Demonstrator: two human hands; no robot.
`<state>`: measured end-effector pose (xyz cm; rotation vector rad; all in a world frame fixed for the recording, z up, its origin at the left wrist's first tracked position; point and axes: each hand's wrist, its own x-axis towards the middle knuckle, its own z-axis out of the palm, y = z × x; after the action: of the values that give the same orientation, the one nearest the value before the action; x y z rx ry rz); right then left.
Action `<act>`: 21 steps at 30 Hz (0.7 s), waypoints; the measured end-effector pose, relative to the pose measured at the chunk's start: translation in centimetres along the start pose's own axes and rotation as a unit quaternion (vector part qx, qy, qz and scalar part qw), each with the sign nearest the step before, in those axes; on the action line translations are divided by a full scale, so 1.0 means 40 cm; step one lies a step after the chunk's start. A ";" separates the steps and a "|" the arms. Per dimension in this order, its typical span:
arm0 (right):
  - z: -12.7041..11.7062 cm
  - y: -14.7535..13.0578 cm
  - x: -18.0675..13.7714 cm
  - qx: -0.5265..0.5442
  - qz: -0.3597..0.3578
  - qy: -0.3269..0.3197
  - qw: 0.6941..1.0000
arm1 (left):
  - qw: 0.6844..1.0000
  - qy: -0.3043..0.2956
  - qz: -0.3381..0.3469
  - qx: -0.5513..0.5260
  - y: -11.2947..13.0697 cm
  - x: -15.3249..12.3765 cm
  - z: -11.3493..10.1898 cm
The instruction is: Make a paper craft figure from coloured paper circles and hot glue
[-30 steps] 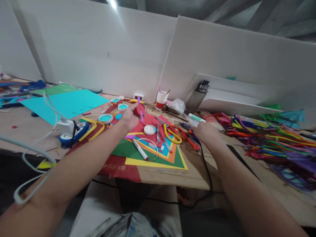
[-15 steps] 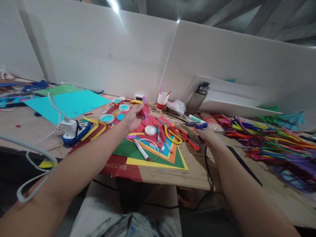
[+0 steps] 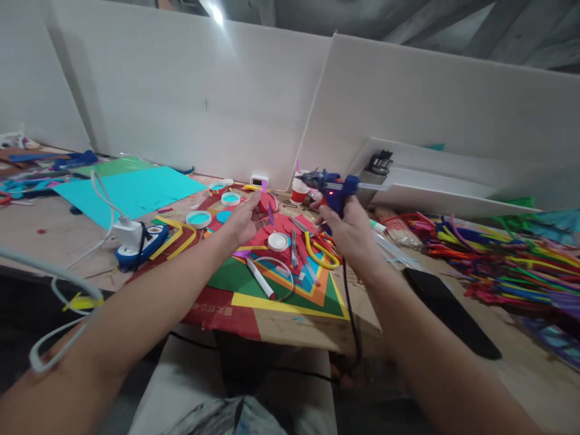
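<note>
My right hand is wrapped round the handle of a blue glue gun, raised above the table with its nozzle towards the left. A clear glue stick juts from its back end, and its black cord hangs down. Between the fingers of my left hand is a red paper disc with purple strips on it. Under and beside that hand lie red paper pieces, a white round lid, a white marker and a craft knife.
White round lids with blue insides stand left of my left hand. A large turquoise sheet and a blue power strip lie further left. To the right are a black phone-like slab and many coloured pipe cleaners. Paper cups stand behind.
My right hand has lifted the glue gun off the table and brought it leftward, closer to my left hand. The left hand still holds the red disc in nearly the same place.
</note>
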<state>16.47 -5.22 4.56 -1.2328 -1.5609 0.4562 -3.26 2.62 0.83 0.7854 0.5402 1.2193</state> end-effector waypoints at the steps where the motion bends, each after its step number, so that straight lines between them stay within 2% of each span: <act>1: 0.017 -0.010 -0.007 -0.037 -0.012 -0.001 0.999 | 1.000 0.005 0.003 -0.003 0.000 0.000 0.001; 6: 0.054 -0.012 -0.031 -0.136 -0.060 -0.019 0.989 | 1.000 0.002 0.020 -0.014 -0.004 0.003 0.008; 21: 0.035 0.010 -0.032 -0.137 -0.044 -0.043 0.989 | 1.000 -0.006 0.011 0.008 -0.012 -0.005 0.012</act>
<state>15.34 -5.79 3.10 -1.3586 -1.7896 0.2442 -2.68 2.25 0.75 0.8138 0.5329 1.2313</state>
